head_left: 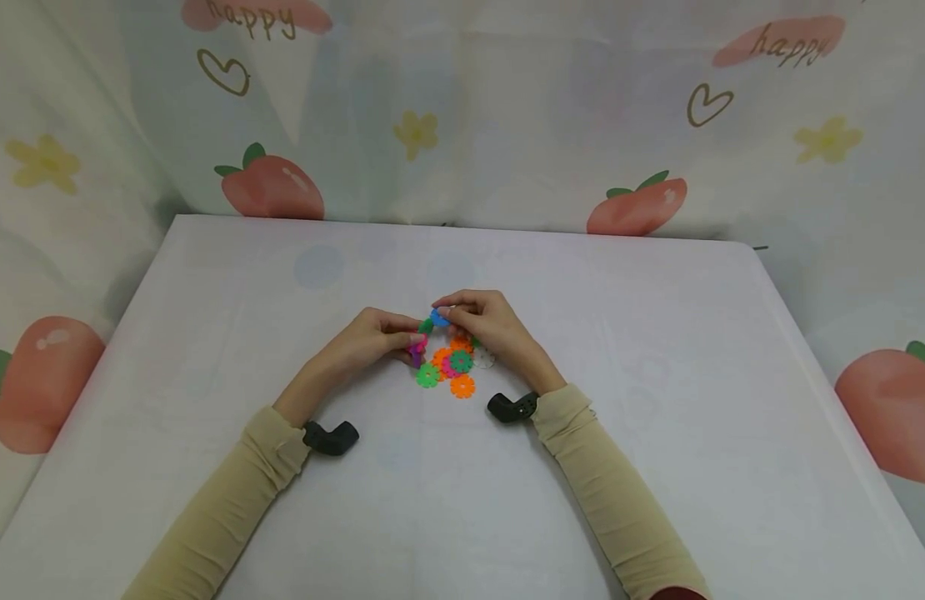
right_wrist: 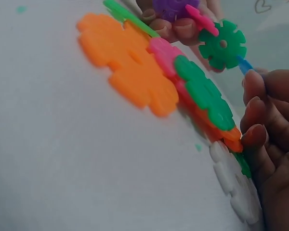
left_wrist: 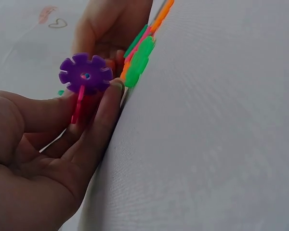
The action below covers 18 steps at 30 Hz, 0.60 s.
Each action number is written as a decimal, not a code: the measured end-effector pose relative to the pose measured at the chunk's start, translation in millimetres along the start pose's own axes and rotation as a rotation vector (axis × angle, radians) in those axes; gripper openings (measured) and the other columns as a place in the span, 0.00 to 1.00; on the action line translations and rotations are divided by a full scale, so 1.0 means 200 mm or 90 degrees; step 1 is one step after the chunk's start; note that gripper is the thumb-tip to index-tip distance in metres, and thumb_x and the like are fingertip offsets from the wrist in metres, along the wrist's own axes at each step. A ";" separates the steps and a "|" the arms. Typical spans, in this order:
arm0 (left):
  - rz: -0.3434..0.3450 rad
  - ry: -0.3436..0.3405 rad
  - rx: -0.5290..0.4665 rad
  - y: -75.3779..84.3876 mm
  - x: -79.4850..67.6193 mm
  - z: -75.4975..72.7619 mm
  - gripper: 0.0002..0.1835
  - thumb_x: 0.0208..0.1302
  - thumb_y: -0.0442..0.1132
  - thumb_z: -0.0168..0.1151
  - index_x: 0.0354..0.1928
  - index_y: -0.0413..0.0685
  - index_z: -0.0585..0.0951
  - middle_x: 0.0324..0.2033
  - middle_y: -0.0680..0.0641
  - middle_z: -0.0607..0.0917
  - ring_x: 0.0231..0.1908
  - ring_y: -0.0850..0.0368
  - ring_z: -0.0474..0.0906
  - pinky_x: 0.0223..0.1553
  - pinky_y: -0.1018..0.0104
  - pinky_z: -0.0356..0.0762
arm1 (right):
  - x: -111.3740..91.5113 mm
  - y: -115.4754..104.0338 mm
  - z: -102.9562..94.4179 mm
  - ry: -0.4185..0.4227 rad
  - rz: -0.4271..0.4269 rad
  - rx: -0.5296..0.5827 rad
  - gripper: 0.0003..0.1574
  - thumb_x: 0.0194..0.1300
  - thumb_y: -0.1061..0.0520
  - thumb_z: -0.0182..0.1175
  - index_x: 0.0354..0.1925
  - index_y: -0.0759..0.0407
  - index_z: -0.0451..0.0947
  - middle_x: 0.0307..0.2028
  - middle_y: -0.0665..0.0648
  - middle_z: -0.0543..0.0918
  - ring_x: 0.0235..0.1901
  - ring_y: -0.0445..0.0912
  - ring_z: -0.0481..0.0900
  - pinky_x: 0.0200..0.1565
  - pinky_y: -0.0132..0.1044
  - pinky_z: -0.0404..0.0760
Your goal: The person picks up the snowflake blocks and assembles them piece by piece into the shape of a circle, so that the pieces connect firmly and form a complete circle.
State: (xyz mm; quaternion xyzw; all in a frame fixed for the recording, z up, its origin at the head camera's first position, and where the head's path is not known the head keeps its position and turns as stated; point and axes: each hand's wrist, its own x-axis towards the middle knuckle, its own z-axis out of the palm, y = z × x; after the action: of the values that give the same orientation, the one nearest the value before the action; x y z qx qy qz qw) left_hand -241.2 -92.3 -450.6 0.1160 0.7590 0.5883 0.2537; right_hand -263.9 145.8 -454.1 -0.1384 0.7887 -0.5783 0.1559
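Note:
Slotted plastic snowflake discs are joined in a short chain between the two hands. My left hand pinches its near end, where a purple disc meets a pink disc. A dark green disc follows, standing on edge. Between thumb and fingers my right hand holds a blue disc, whose edge meets the dark green disc's rim in the right wrist view. How deep the slots engage cannot be told. Most of the blue disc is hidden by the fingers there.
Below the hands lies a loose pile of discs: an orange disc, a light green disc, another green disc over pink and orange ones, and a white disc by the right hand. A white cloth covers the table; a printed curtain hangs behind.

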 end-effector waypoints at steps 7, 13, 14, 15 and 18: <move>0.002 0.039 0.030 0.00 0.00 0.02 0.17 0.74 0.35 0.61 0.59 0.33 0.83 0.52 0.35 0.88 0.36 0.53 0.90 0.48 0.63 0.86 | 0.01 0.01 0.00 -0.012 -0.003 0.011 0.14 0.75 0.54 0.62 0.51 0.60 0.87 0.27 0.54 0.85 0.29 0.45 0.80 0.34 0.30 0.80; 0.013 0.053 0.060 0.01 0.00 0.04 0.16 0.73 0.34 0.62 0.58 0.32 0.83 0.52 0.35 0.88 0.33 0.53 0.90 0.47 0.61 0.87 | 0.01 0.00 0.00 -0.008 0.001 0.021 0.13 0.73 0.60 0.61 0.50 0.65 0.86 0.27 0.55 0.87 0.26 0.44 0.80 0.33 0.30 0.81; 0.013 0.054 0.063 0.02 0.00 0.04 0.16 0.73 0.34 0.62 0.58 0.32 0.83 0.51 0.35 0.88 0.32 0.52 0.90 0.47 0.61 0.87 | 0.01 0.00 0.00 -0.008 0.001 0.021 0.13 0.73 0.61 0.61 0.50 0.65 0.86 0.27 0.55 0.87 0.26 0.44 0.80 0.33 0.30 0.81; 0.014 0.054 0.068 0.02 0.00 0.04 0.16 0.73 0.34 0.62 0.57 0.32 0.83 0.51 0.35 0.88 0.32 0.52 0.90 0.47 0.61 0.87 | 0.01 0.00 0.00 -0.009 0.002 0.022 0.13 0.73 0.61 0.61 0.50 0.66 0.86 0.27 0.55 0.87 0.26 0.44 0.80 0.33 0.30 0.81; 0.011 0.053 0.071 0.02 0.00 0.04 0.16 0.73 0.33 0.62 0.57 0.32 0.84 0.49 0.35 0.89 0.30 0.52 0.90 0.46 0.61 0.87 | 0.01 0.01 0.01 -0.008 0.004 0.024 0.13 0.73 0.62 0.61 0.50 0.67 0.86 0.27 0.55 0.87 0.26 0.44 0.80 0.33 0.30 0.81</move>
State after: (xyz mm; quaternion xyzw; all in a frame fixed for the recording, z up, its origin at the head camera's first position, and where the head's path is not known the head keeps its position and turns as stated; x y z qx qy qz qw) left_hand -237.6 -83.9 -448.9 0.1119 0.7995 0.5517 0.2096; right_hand -265.4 144.4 -456.3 -0.1363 0.7771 -0.5918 0.1654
